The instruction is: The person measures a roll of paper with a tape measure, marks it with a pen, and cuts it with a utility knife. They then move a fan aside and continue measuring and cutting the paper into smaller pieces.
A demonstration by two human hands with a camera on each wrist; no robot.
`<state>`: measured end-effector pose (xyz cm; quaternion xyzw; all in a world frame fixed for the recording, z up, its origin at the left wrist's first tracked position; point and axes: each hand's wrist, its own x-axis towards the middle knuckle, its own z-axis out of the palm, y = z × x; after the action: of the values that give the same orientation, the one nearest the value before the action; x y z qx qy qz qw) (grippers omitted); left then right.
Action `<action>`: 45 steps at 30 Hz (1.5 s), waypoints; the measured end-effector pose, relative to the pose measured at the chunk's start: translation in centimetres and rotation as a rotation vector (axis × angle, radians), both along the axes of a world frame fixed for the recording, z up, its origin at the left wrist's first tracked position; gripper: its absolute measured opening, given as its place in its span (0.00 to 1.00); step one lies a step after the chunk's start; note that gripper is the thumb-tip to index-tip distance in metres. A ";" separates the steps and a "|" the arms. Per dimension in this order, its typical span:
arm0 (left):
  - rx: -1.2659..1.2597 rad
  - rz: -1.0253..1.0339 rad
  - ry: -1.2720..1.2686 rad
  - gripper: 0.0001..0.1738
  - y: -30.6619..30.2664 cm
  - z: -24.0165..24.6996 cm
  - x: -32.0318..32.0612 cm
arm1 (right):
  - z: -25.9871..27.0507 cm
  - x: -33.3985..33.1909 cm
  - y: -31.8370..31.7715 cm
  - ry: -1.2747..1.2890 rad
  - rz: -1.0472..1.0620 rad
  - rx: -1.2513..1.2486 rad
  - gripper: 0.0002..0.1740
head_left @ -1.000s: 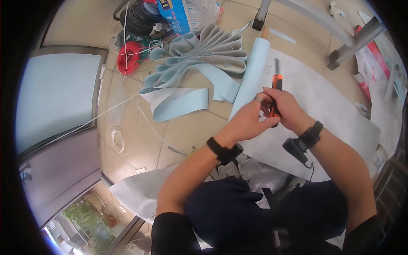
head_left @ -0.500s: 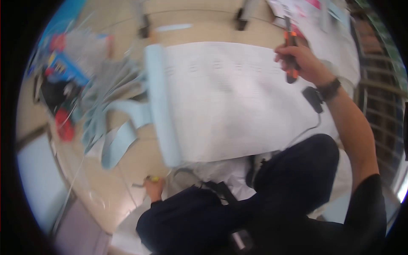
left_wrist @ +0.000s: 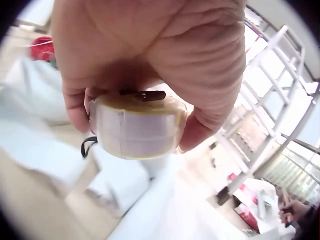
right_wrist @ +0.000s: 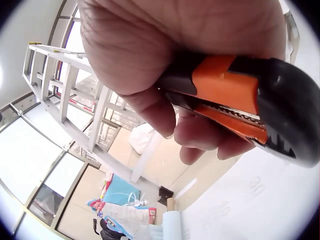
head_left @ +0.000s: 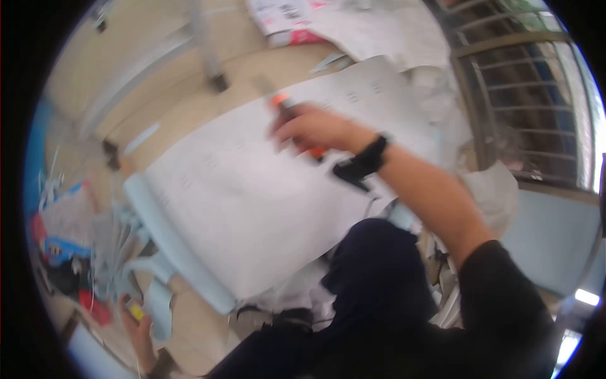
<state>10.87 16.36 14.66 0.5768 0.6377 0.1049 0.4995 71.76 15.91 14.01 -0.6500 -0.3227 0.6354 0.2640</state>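
Note:
My right hand (head_left: pixel 315 129) grips an orange and black utility knife (right_wrist: pixel 225 82) over the white back of a wallpaper sheet (head_left: pixel 240 202). Its blade points to the far left in the head view, blurred. Down at the lower left, my left hand (head_left: pixel 140 335) holds a rounded tape measure (left_wrist: pixel 137 127) with yellow edges, thumb on one side and fingers on the other. A dark strap (left_wrist: pixel 89 145) hangs beside the tape measure. Close to that hand lie light blue cut strips (head_left: pixel 161 306) and the pale blue rolled end (head_left: pixel 180 246) of the sheet.
A metal ladder (right_wrist: pixel 65 95) stands on the tiled floor beyond the sheet, one foot (head_left: pixel 219 82) near its far edge. Blue and white bags (head_left: pixel 66 218) and a red coil (head_left: pixel 95 306) lie at the left. A barred window (head_left: pixel 524 107) is at the right.
My hands were together at the knife and have parted; the left one has picked up the tape measure from the floor. My head view has turned right. The knife stays in the right hand.

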 end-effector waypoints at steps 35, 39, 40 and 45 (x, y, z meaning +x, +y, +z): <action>-0.545 -0.395 -0.631 0.37 -0.7 -3.1 37.6 | -2.2 -1.0 -6.1 0.362 -0.033 -0.092 0.17; -0.526 -0.495 -0.574 0.38 -0.4 -2.8 37.5 | -3.1 -1.4 -6.8 0.369 -0.063 -0.136 0.16; -0.524 -0.494 -0.577 0.38 -0.7 -3.3 37.3 | -3.2 -1.3 -7.0 0.366 -0.061 -0.136 0.16; -0.429 -0.658 -0.457 0.31 0.0 -4.3 34.0 | -3.5 3.1 -8.4 0.511 -0.258 0.026 0.09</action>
<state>44.88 16.32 10.36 0.5944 0.3011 -0.0691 0.7425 74.82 7.55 10.54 -0.5009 -0.1683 0.7356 0.4239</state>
